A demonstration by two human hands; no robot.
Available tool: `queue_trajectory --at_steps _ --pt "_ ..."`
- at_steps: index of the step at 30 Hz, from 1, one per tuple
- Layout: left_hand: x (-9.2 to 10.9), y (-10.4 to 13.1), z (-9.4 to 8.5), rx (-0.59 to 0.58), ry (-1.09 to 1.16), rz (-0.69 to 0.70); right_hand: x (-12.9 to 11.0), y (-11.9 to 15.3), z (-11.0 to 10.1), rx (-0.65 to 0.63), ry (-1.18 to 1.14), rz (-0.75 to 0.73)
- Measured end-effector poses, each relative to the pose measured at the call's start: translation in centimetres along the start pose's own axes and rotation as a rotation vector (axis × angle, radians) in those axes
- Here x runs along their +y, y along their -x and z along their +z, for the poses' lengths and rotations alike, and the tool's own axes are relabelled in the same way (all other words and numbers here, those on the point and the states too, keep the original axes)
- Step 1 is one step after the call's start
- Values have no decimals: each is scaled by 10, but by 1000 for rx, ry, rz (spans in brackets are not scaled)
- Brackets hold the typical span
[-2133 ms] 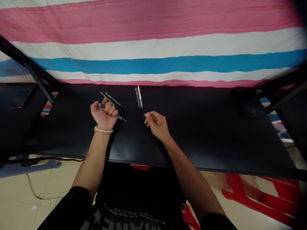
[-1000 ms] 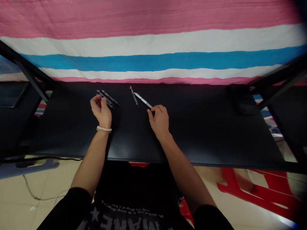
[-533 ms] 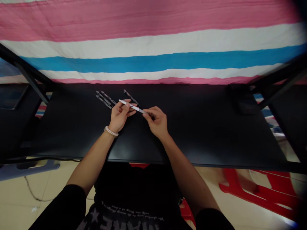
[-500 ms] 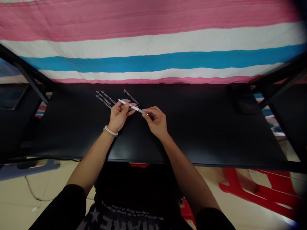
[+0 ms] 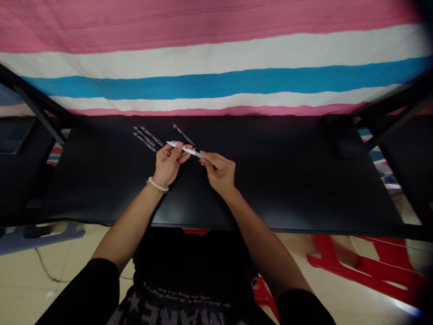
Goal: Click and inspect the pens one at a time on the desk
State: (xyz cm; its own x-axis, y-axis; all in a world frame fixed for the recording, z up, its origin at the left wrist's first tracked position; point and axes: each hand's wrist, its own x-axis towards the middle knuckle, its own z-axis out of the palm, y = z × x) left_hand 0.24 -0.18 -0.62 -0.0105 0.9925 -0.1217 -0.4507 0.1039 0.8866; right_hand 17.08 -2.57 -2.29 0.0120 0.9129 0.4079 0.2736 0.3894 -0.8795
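Between my two hands a white pen [image 5: 188, 150] is held slanting down to the right above the black table. My left hand [image 5: 168, 163] grips its upper left part, the thumb lying along the barrel and the fingers beneath. At the lower right end of the pen, the thumb and fingers of my right hand [image 5: 219, 170] pinch its grey tip section; the very tip is hidden by the fingers. Several dark pens [image 5: 145, 141] lie side by side just beyond my left hand. One more dark pen [image 5: 183, 135] rests apart from them, behind the white pen.
The black table [image 5: 287, 180] spreads out on both sides, with dark metal posts [image 5: 40, 113] at its left and right. A striped cloth [image 5: 216, 81] hangs along the far edge. Red plastic stools [image 5: 365, 266] stand below at the right, and a grey-blue one [image 5: 43, 239] at the left.
The fingers of my right hand have slid slightly up and over the tip end of the white pen. My left hand keeps its grip, and the view has shifted a little.
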Motion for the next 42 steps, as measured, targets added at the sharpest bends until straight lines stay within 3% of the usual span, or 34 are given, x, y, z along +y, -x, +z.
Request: queue_trajectory --at_steps 5,11,13,19,24,31,35,38,42 --pt "-1 -1 -2 -5 20 -9 1 1 1 11 4 27" --pt "1 -1 -2 -23 28 28 4 -3 7 -19 -325 276" --pt "0 0 -2 -26 23 26 3 -3 7 -2 -305 259" --pt "-3 -2 -4 12 14 16 -3 -3 3 50 -116 5" --pt "-2 -3 -4 -9 17 29 -3 -5 4 -14 -167 198" --pt "-2 -5 -5 19 13 30 5 -7 5 -6 -197 236" --pt "-2 -5 -4 18 18 37 6 -7 5 15 -169 173" --pt "-2 -4 -3 5 26 39 3 -7 6 3 -246 261" --pt "0 -10 -9 74 30 55 1 -8 4 97 -273 235"
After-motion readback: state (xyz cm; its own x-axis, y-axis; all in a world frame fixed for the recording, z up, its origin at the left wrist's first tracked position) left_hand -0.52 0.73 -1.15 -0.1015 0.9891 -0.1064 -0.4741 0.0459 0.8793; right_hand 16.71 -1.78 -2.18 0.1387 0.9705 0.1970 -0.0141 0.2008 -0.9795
